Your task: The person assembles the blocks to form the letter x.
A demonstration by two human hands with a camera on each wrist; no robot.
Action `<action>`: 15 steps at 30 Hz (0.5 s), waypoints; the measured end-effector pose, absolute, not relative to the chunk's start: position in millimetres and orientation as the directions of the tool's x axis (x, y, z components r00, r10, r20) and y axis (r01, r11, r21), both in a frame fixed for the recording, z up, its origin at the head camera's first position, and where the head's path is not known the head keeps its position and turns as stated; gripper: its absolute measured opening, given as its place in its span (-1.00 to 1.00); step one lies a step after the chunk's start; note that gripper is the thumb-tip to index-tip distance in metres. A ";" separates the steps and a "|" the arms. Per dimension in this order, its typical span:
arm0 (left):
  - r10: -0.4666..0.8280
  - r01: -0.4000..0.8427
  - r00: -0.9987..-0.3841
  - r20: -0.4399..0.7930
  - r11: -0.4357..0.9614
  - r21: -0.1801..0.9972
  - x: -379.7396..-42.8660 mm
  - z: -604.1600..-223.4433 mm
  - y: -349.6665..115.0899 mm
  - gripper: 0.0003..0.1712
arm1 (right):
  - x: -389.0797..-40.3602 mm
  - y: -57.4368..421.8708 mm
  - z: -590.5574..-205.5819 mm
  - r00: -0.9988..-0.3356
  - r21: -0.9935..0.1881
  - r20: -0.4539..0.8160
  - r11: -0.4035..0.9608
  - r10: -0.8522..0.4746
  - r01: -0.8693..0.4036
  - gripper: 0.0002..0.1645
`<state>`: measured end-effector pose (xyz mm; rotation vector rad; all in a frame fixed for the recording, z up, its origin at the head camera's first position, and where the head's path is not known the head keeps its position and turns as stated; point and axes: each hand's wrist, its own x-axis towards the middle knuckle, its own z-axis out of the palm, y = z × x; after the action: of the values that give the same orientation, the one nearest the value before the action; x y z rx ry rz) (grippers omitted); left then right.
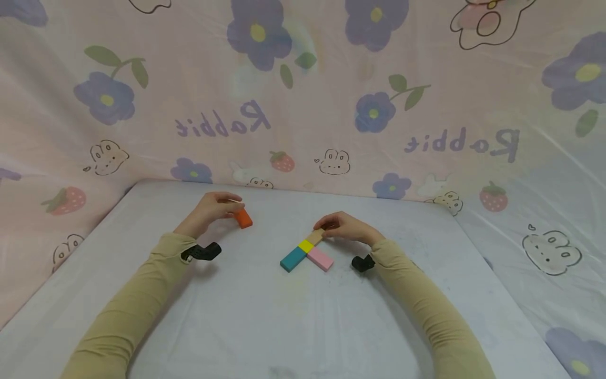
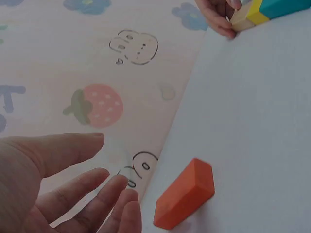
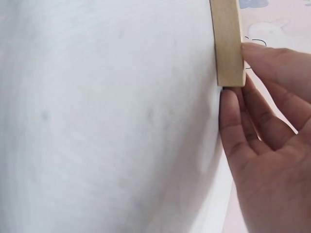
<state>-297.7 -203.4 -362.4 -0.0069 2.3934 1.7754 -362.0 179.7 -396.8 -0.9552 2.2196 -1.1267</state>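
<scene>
My left hand (image 1: 208,211) hovers behind an orange block (image 1: 243,219) at the left of the table. In the left wrist view its fingers are loosely spread, with a gap between them and the orange block (image 2: 184,195). At the far end of a plain wooden block (image 1: 314,237), my right hand (image 1: 349,228) has its thumb and fingers about the block's end. The right wrist view shows the thumb against the side of the wooden block (image 3: 228,43). This block meets a yellow block (image 1: 306,246), which also touches a teal block (image 1: 293,259) and a pink block (image 1: 320,259).
A white cloth covers the table (image 1: 246,316). Behind it hangs a pink curtain (image 1: 303,126) printed with flowers, strawberries and rabbits. Black wrist-worn devices jut from the left sleeve (image 1: 132,300) and right sleeve (image 1: 426,300).
</scene>
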 end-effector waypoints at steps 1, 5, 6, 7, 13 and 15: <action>0.083 -0.098 -0.988 -0.129 0.303 0.948 -299.3 -363.4 -205.3 -0.41 | -361.9 179.7 -396.5 -0.645 -0.827 -0.093 0.419 -0.758 -0.374 -0.69; 0.070 -0.083 -0.991 -0.117 0.368 0.926 -306.2 -367.7 -214.1 -0.38 | -361.1 179.3 -395.8 -0.642 -0.826 -0.089 0.416 -0.762 -0.380 -0.68; 0.074 -0.072 -0.991 -0.109 0.385 0.920 -308.3 -369.3 -216.4 -0.37 | -361.1 179.3 -395.9 -0.642 -0.827 -0.090 0.416 -0.762 -0.378 -0.68; 0.082 -0.058 -0.992 -0.098 0.400 0.915 -310.3 -370.9 -218.6 -0.36 | -361.1 179.3 -395.8 -0.642 -0.826 -0.092 0.418 -0.761 -0.377 -0.68; 0.172 0.042 -0.984 -0.042 0.457 0.888 -318.7 -382.8 -230.0 -0.32 | -361.6 179.6 -396.5 -0.642 -0.825 -0.101 0.425 -0.760 -0.373 -0.69; 0.211 0.068 -0.977 -0.038 0.469 0.880 -320.6 -387.4 -232.2 -0.29 | -361.5 179.5 -396.7 -0.644 -0.824 -0.102 0.427 -0.759 -0.373 -0.68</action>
<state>-320.6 -232.2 -387.4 0.2457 2.5692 1.5299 -361.5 179.5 -396.7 -0.9563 2.2213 -1.1123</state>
